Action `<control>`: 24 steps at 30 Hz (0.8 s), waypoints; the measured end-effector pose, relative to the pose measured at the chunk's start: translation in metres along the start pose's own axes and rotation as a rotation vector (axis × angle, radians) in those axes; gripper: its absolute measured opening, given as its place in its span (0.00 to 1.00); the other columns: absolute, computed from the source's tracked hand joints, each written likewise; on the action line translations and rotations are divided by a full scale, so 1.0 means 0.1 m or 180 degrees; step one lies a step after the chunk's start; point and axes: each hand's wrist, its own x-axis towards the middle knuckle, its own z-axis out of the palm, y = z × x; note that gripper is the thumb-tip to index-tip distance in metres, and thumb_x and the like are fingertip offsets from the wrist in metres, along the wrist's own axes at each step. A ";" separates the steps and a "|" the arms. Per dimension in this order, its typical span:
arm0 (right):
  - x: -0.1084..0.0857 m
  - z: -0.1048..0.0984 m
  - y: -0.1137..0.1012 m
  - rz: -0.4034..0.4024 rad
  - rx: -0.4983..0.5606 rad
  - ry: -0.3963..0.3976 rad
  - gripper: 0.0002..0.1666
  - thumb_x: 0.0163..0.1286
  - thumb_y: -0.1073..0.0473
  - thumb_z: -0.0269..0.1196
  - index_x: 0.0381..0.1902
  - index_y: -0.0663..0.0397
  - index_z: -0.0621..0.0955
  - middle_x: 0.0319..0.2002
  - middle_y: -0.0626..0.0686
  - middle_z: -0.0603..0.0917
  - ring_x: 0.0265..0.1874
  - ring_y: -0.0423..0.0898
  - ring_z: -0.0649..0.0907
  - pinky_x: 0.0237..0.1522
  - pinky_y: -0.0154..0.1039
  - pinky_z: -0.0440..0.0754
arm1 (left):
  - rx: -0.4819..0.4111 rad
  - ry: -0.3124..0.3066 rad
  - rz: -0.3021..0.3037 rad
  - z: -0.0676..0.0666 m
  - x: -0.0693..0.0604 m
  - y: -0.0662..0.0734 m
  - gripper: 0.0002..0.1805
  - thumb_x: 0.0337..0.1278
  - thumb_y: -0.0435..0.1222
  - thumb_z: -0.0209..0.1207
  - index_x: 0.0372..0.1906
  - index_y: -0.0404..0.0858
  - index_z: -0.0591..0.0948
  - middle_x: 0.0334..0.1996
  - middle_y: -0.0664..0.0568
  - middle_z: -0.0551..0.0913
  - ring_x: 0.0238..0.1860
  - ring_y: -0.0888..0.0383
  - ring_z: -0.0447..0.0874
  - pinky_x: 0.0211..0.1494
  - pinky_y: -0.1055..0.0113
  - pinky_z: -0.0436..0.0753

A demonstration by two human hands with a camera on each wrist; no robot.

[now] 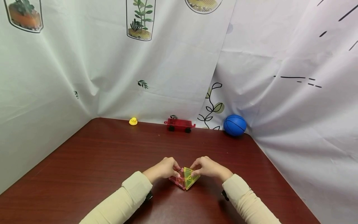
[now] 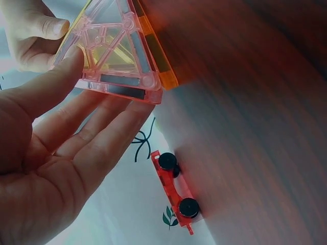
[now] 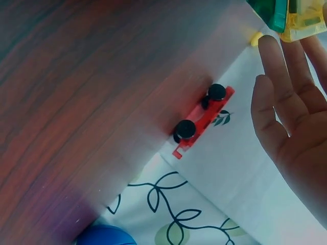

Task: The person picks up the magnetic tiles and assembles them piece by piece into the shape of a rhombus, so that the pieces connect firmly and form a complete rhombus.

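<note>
A pointed shape of triangular magnetic tiles is held between both hands, low over the near middle of the table. Its pink tile (image 1: 178,181) and yellow tile (image 1: 191,178) meet along an upright edge in the head view. My left hand (image 1: 167,169) pinches the pink side between thumb and fingers; the right hand (image 1: 209,168) holds the yellow side the same way. Seen from the left wrist, an orange tile (image 2: 156,48) borders the pink one. A green tile (image 3: 271,13) adjoins the yellow one in the right wrist view, where the frame cuts off the right thumb.
Along the back of the brown table (image 1: 112,146) stand a yellow rubber duck (image 1: 133,121), a red toy wagon (image 1: 180,123) with black wheels and a blue ball (image 1: 235,125). White printed cloth (image 1: 173,68) hangs behind and on both sides.
</note>
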 end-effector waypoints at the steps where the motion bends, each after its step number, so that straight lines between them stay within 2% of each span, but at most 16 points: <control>1: 0.00 -0.01 0.00 0.0004 -0.0012 0.0012 0.15 0.49 0.50 0.67 0.33 0.52 0.83 0.30 0.42 0.80 0.30 0.38 0.75 0.30 0.31 0.74 | -0.0001 -0.0003 0.0005 0.00 0.00 0.00 0.11 0.35 0.36 0.67 0.30 0.38 0.84 0.25 0.57 0.82 0.29 0.63 0.74 0.31 0.69 0.73; 15: -0.05 -0.06 0.05 0.0064 -0.0011 0.0072 0.18 0.51 0.48 0.65 0.36 0.54 0.82 0.34 0.46 0.80 0.33 0.41 0.76 0.30 0.31 0.75 | -0.0016 0.0003 -0.0094 -0.07 -0.03 -0.02 0.10 0.35 0.36 0.67 0.30 0.38 0.83 0.26 0.55 0.81 0.31 0.60 0.75 0.32 0.67 0.74; 19: -0.07 -0.07 0.09 0.0029 -0.0063 0.0108 0.18 0.53 0.49 0.64 0.37 0.56 0.82 0.35 0.46 0.81 0.35 0.42 0.77 0.33 0.33 0.75 | 0.0005 -0.0003 -0.0085 -0.08 -0.03 -0.05 0.12 0.36 0.37 0.67 0.31 0.38 0.83 0.29 0.53 0.81 0.34 0.57 0.76 0.35 0.65 0.74; 24: -0.12 -0.09 0.13 0.0051 -0.0082 0.0195 0.19 0.56 0.49 0.61 0.38 0.56 0.82 0.34 0.44 0.81 0.36 0.42 0.76 0.37 0.37 0.74 | -0.0040 -0.0015 -0.0046 -0.10 -0.05 -0.09 0.13 0.38 0.38 0.66 0.33 0.37 0.82 0.29 0.53 0.81 0.33 0.58 0.77 0.35 0.65 0.74</control>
